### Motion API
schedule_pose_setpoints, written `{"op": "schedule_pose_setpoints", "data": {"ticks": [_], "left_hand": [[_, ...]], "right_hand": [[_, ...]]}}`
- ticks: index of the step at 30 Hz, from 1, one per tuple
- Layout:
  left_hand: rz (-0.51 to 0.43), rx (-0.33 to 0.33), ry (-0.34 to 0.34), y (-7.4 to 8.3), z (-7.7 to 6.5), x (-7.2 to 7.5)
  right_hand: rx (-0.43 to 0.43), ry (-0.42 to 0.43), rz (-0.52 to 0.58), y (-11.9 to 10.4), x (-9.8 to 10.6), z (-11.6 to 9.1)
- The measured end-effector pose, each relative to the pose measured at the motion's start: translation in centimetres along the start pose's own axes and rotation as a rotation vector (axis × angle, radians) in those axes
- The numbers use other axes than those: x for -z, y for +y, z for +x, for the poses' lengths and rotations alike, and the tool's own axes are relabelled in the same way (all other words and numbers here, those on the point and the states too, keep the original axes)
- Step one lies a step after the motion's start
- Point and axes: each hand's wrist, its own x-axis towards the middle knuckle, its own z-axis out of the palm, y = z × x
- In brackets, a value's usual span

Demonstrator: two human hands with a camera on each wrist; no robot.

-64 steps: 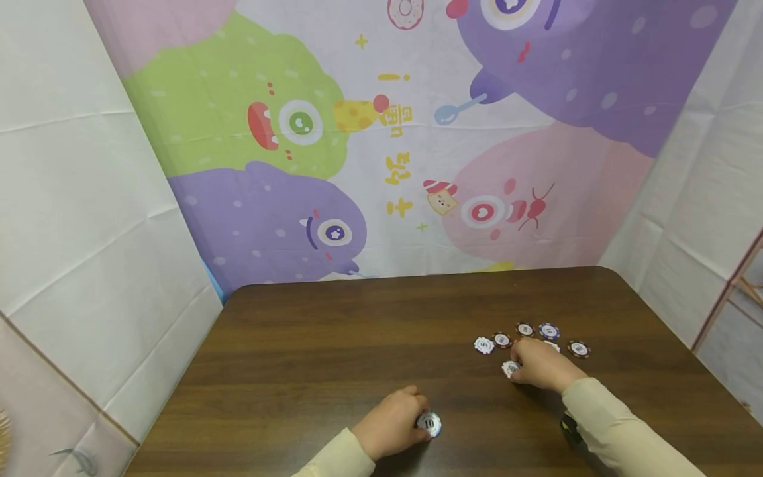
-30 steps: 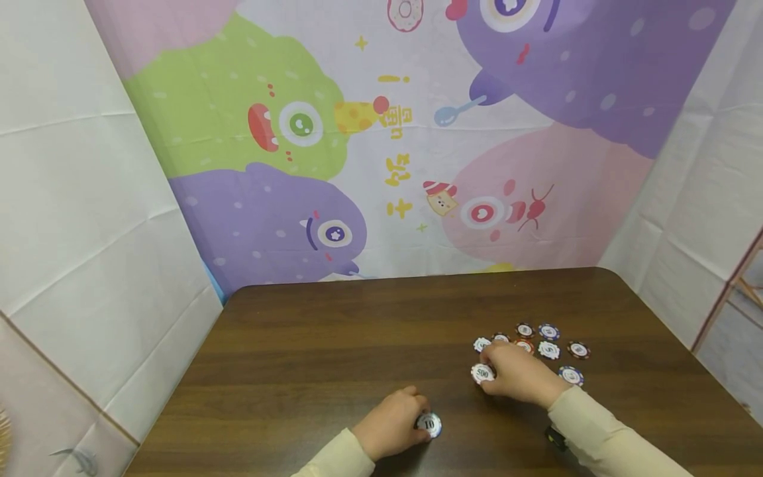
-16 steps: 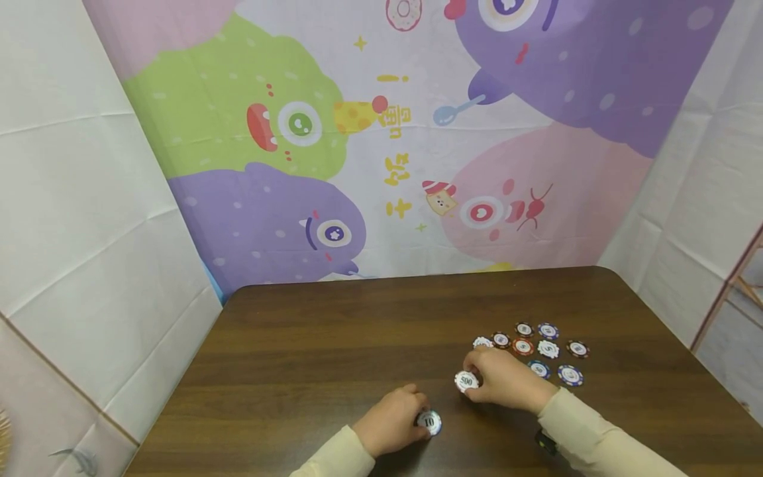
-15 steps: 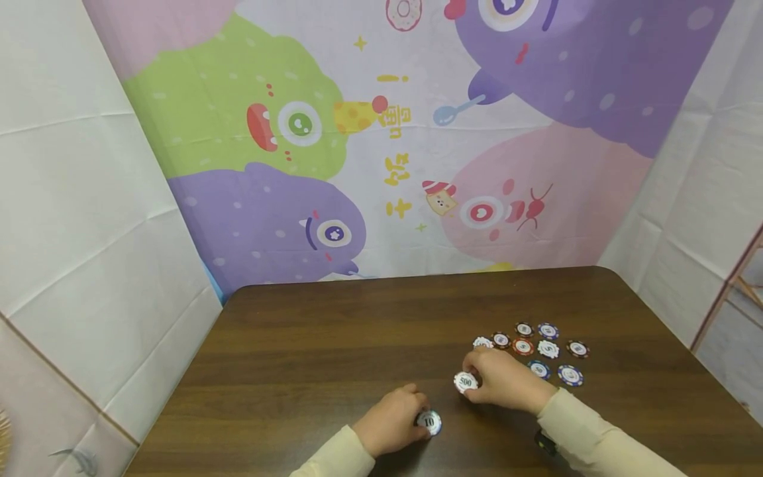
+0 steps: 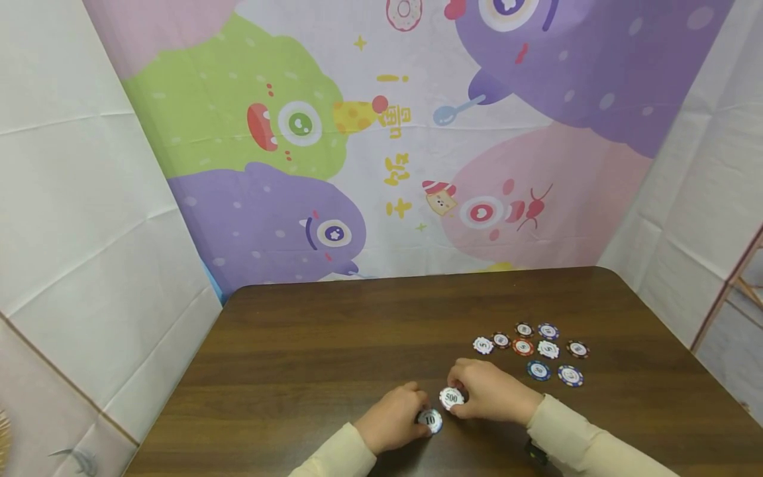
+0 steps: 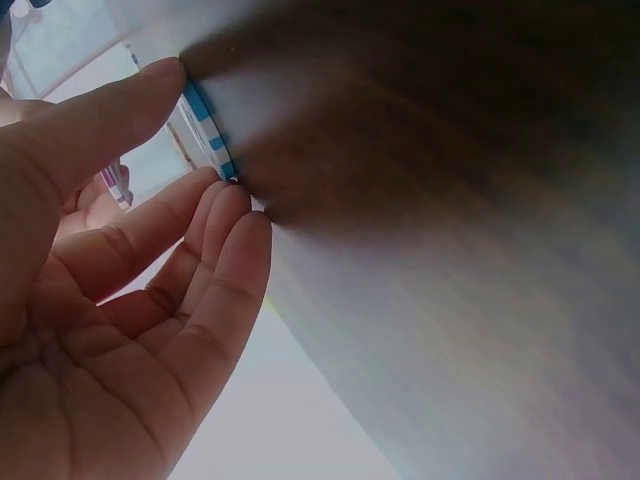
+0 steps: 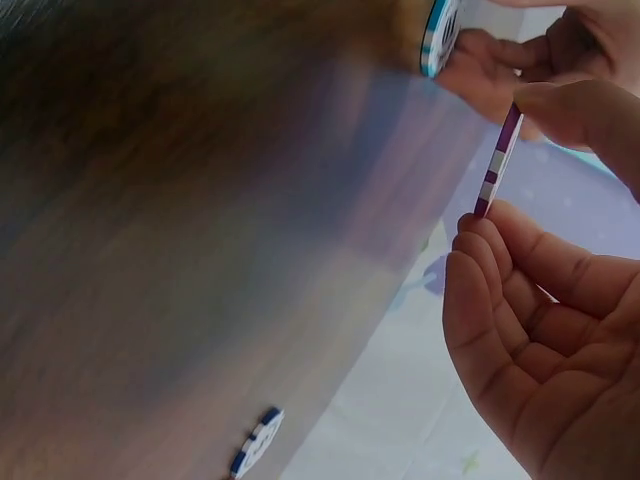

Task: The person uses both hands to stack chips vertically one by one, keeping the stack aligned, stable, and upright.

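Monster-print backdrop, upper centre of head view; pale sheet, far left; second pale sheet, far right; brown table below.

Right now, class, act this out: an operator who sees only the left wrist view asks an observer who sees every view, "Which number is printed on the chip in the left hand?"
Observer: In the head view, the left hand pinches the 10 chip.
Operator: And which number is on the other held one?
Observer: The head view shows the right hand holding the 500 chip.
Operator: Are there more lying about?
Observer: Yes, nine loose chips lie on the table, to the right of both held ones.
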Motion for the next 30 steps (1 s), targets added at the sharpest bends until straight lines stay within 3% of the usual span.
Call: {"op": "schedule_pose_setpoints", "data": {"ticks": [9, 19, 30], "left_hand": [[-0.018, 0.042, 0.006, 0.2, -0.1, 0.4], [-0.019, 0.026, 0.012, -0.1, -0.2, 0.3], [-0.045, 0.035, -0.006, -0.1, -0.2, 0.4]], "right_hand": [[0.037, -0.03, -0.007, -1.1, -0.8, 0.5], [0.085, -0.06, -0.038, -2.1, -1.6, 0.9], [0.072, -0.098, -0.035, -2.5, -2.1, 1.2]]}}
